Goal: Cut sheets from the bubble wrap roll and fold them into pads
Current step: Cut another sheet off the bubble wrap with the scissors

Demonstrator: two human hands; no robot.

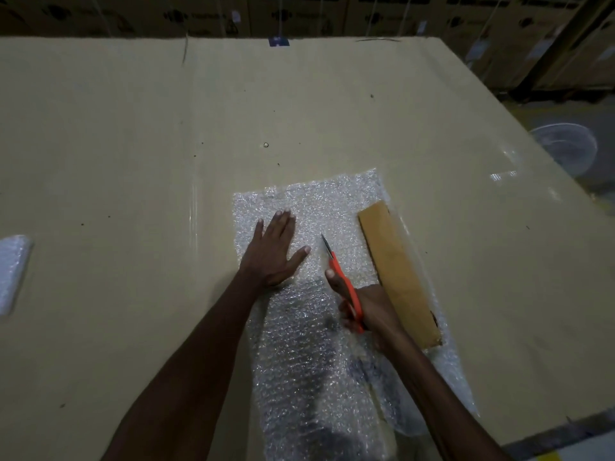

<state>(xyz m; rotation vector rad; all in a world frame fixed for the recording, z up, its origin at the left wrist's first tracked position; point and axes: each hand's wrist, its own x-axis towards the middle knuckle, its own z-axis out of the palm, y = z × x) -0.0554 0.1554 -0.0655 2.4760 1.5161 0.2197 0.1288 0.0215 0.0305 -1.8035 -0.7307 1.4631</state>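
A strip of clear bubble wrap (332, 207) lies flat on the cardboard-covered table (133, 144), running from the table's middle toward me. My left hand (274, 251) presses flat on it, fingers spread. My right hand (362, 307) grips orange-handled scissors (342, 281), blades pointing away across the wrap just right of my left thumb. A brown cardboard strip (397, 274) rests along the wrap's right side, beside my right hand. I cannot tell whether the blades are in the wrap. No roll shows in view.
A folded bubble wrap pad (13, 271) lies at the table's far left edge. A white fan (565, 151) stands on the floor past the right edge. Stacked cardboard boxes (299, 15) line the back. The table's near right corner drops off at lower right.
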